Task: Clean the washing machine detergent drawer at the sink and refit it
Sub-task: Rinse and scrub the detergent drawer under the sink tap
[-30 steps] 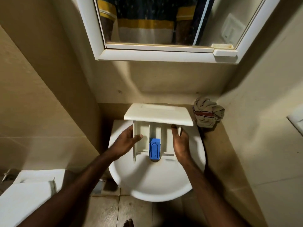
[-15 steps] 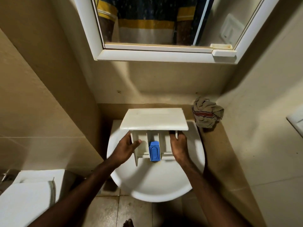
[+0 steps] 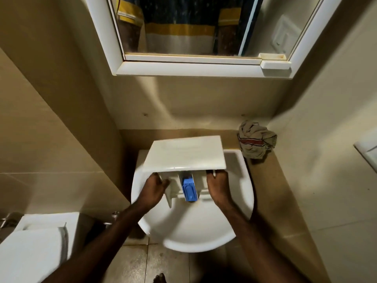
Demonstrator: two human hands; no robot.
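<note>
Lower left of frame: toilet [image 3: 30,242], white, well apart from the work. Tiled wall runs up the left edge.

Centre: sink [image 3: 204,231], white, round front rim toward the person. Drawer [image 3: 183,154] held over the basin, front panel tipped up and away toward the back wall, compartments facing the person. Long axis runs from the hands away to the wall. Blue insert [image 3: 189,189] sits in the middle channel, between the hands.

Left hand [image 3: 153,188]: fingers curled round the drawer's left side wall, thumb inside the compartment. Right hand [image 3: 219,186]: wrapped on the right side wall, fingertips hidden under the panel. Both equally near; grip is symmetric.

No tap visible; the panel may hide it, cannot tell.

Judgement: early, drawer positioned for washing, no water seen. Room to lower it is straight down into the basin; side room is tight, with the wall left of the sink and a ledge on the right.

Right of centre: bunched cloth [image 3: 256,140] on the ledge, near the right hand's side. Mirror [image 3: 193,66] at the top.
</note>
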